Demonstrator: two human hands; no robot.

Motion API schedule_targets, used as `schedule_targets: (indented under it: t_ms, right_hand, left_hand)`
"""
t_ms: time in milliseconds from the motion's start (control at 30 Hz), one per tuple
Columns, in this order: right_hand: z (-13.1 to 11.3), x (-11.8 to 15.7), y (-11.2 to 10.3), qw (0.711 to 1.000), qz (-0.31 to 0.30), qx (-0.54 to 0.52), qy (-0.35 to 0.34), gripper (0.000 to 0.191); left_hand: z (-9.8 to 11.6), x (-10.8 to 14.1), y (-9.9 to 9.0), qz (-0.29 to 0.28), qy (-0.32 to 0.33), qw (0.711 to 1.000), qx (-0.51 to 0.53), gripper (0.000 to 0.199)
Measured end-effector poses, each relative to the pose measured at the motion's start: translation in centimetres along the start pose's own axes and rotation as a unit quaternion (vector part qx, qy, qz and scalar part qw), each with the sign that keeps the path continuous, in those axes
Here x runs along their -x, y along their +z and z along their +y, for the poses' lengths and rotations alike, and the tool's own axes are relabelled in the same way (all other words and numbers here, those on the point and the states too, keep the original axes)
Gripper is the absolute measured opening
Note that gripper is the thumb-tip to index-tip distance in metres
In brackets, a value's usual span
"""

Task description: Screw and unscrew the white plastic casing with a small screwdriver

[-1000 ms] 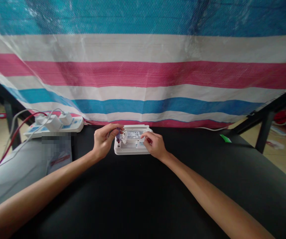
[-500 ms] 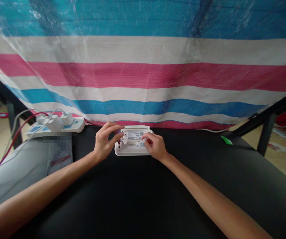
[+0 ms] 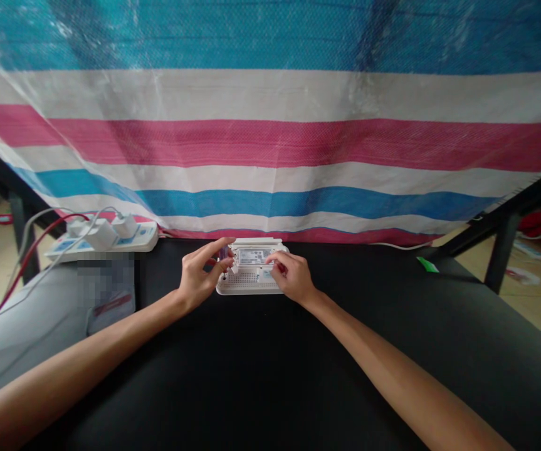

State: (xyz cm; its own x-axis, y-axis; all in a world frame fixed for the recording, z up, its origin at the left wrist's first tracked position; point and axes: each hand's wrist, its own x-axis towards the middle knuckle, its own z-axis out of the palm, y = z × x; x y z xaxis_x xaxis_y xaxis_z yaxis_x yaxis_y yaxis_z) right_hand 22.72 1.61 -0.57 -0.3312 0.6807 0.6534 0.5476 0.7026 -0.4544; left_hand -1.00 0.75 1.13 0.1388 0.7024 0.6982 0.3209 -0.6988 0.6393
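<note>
A white plastic device [image 3: 246, 289] with a vented grille and a printed label lies on the black table near the hanging sheet. It looks like a router. My left hand [image 3: 199, 270] is at its left end, with thumb and forefinger curved round a small purplish thing [image 3: 224, 253] too small to name. Next to those fingertips a small white part [image 3: 234, 266] stands up from the device. My right hand [image 3: 293, 275] is closed at the right end, its curled fingers resting on the device's edge and hiding that corner.
A white power strip [image 3: 145, 239] with several plugs and cables stands at the back left, a clear bag [image 3: 113, 310] before it. A small green packet [image 3: 427, 264] lies at the right. The striped sheet [image 3: 270, 144] hangs behind the table [image 3: 261, 363].
My left thumb and fingers have drawn back slightly left from the white part, and the purplish thing between them shows more. My right hand keeps its place on the device.
</note>
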Motion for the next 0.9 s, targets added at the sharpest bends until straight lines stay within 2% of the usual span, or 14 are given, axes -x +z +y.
schedule_targets:
  t_ms: [167,367,533,633,733,900]
  right_hand:
    - [0.0,0.0,0.1,1.000,0.004,-0.002,-0.006,0.016]
    - [0.2,0.1,0.2,1.000,-0.002,0.012,0.012,0.017]
    - [0.1,0.1,0.2,1.000,0.015,-0.001,0.008,0.017]
    - [0.1,0.2,0.2,1.000,0.013,0.000,0.014,0.018]
    - [0.0,0.1,0.1,1.000,0.007,0.004,0.020,0.018]
    - [0.0,0.1,0.1,1.000,0.010,-0.001,0.013,0.017]
  left_hand:
    - [0.6,-0.3,-0.1,0.030,-0.025,0.999,0.036,0.030]
    - [1.9,-3.8,-1.2,0.084,-0.025,0.990,0.111,0.034]
    - [0.0,-6.0,-0.2,0.105,-0.048,0.989,0.096,0.034]
    - [-1.4,-5.9,1.0,0.103,-0.064,0.991,0.056,0.033]
    - [-2.1,-5.4,1.7,0.092,-0.052,0.994,0.028,0.031]
    - [-2.2,-5.5,1.4,0.103,-0.043,0.994,0.014,0.031]
